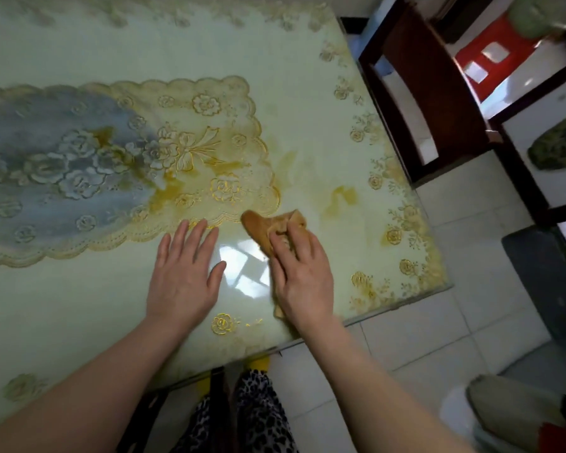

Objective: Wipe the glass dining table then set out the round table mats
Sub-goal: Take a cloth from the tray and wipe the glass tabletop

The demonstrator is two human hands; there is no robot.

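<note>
The glass dining table (275, 76) fills most of the view, a gold lace runner (111, 165) lying along it. The left hand (183, 273) rests flat on the glass with fingers straight, beside the right hand (303, 276), whose fingers press down on a crumpled tan cloth (265, 228) near the table's front right corner.

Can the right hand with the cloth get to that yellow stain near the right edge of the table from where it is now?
Probably yes. The right hand grips the cloth just short of the yellow stain, and only bare glass table lies between them.
</note>
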